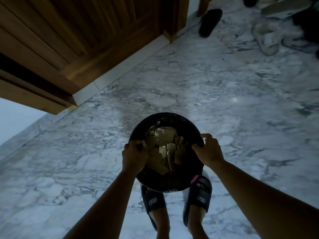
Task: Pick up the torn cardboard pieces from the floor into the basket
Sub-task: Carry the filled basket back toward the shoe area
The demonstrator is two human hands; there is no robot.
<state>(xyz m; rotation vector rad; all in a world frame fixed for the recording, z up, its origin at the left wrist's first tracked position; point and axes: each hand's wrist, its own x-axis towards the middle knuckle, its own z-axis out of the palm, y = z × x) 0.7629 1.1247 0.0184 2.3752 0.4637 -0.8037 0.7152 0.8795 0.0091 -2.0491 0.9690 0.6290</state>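
Note:
A round black basket (170,184) is held up above my feet, seen from above. Several torn cardboard pieces (164,144), pale brown and cream, lie piled inside it. My left hand (134,156) grips the basket's left rim with fingers curled over the edge. On the right rim my right hand (209,150) holds on the same way. No loose cardboard shows on the marble floor (189,83) around me.
A wooden door and frame (69,40) fill the upper left, with a white threshold strip along its foot. A black slipper (209,22) and several pale sandals (266,40) lie at the top right. My feet in dark slides (198,199) stand below the basket.

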